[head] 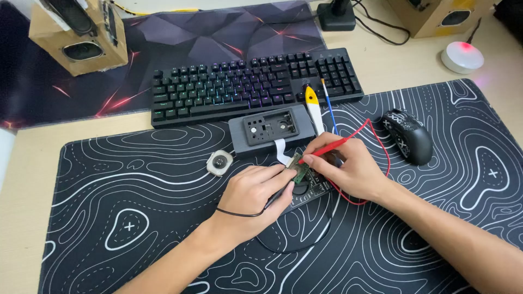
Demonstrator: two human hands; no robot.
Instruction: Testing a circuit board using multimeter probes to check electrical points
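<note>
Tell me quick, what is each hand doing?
Left hand: closed on a black probe, touching the green board.
Right hand: closed, holding a red probe.

Pale wooden counter (22, 179) bearing a black contour-patterned mat (136, 218), a dark geometric mat (218, 32), two cardboard speaker boxes (76, 35), and a round white lamp (462, 56); a backlit keyboard (250, 84) straddles both mats, and a black mouse (407, 135) lies on the contour mat.

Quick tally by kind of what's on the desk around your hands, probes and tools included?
Probes: 2, red probe, black probe
Circuit board: 1
Grey case: 1
Keyboard: 1
Mouse: 1
Speakers: 2
Total: 8
</note>
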